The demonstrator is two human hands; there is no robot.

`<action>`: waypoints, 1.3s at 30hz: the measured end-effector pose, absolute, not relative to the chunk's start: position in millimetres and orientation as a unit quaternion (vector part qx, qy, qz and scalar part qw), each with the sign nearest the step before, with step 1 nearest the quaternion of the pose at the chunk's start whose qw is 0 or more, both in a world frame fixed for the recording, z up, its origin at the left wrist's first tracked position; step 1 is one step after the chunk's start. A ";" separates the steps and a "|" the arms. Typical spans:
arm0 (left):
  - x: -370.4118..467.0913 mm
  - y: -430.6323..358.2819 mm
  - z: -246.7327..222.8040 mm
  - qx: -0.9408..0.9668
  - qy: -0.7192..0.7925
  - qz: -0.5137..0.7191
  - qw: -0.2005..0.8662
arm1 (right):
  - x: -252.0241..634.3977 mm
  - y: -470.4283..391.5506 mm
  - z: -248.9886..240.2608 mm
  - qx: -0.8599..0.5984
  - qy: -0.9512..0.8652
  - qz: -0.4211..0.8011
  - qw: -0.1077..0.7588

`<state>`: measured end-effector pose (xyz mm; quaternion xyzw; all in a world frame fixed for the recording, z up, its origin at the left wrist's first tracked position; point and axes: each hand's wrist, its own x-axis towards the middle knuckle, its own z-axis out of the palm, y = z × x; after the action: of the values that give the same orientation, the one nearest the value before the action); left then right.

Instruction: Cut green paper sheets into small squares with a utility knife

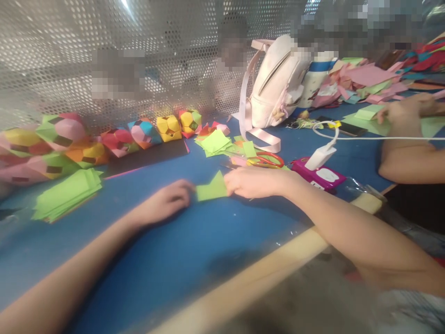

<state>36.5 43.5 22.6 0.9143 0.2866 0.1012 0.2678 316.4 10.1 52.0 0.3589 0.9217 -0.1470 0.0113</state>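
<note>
A folded piece of light green paper (211, 189) with a pointed flap standing up at its right side is between my two hands, over the blue table. My right hand (250, 182) is closed and pinches the paper's right end. At the opposite end, the curled fingers of my left hand (170, 198) grip the edge; these fingers are slightly blurred. Scissors with red and yellow handles (266, 160) lie just behind my right hand. Beyond the held piece is a loose pile of green paper pieces (214, 142). A stack of green paper strips (67, 194) rests to the left.
Several colourful folded paper balls (118, 141) line the back by a perforated metal screen (167, 60). A white backpack (274, 86), a purple box (318, 175) with a white plug, and a cable (382, 138) are to the right. Another person's hand (403, 111) handles green paper there.
</note>
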 end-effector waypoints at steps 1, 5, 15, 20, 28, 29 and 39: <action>37.8 42.3 22.6 0.909 0.291 0.115 0.274 | 316.5 10.4 52.1 0.359 0.921 -0.153 0.006; 46.0 34.6 24.6 0.866 0.358 0.162 0.308 | 315.0 11.3 51.7 0.352 0.920 -0.172 -0.014; 53.2 30.2 16.0 0.842 0.414 0.200 0.281 | 314.8 7.5 58.0 0.347 0.922 -0.133 -0.109; 53.8 31.1 12.9 0.857 0.395 0.199 0.263 | 311.6 8.8 52.5 0.352 0.920 -0.164 -0.061; 54.1 31.6 7.8 0.883 0.367 0.194 0.219 | 317.1 12.8 50.3 0.378 0.911 -0.164 -0.013; 54.1 31.5 7.7 0.883 0.367 0.194 0.217 | 317.6 12.6 51.5 0.380 0.911 -0.162 -0.018; 55.2 31.7 8.2 0.889 0.363 0.193 0.203 | 311.7 11.6 48.2 0.378 0.911 -0.162 -0.030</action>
<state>55.2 31.7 8.2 0.8888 0.3626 0.1927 0.2035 311.7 11.6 48.2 0.3785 0.9109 -0.1619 -0.0296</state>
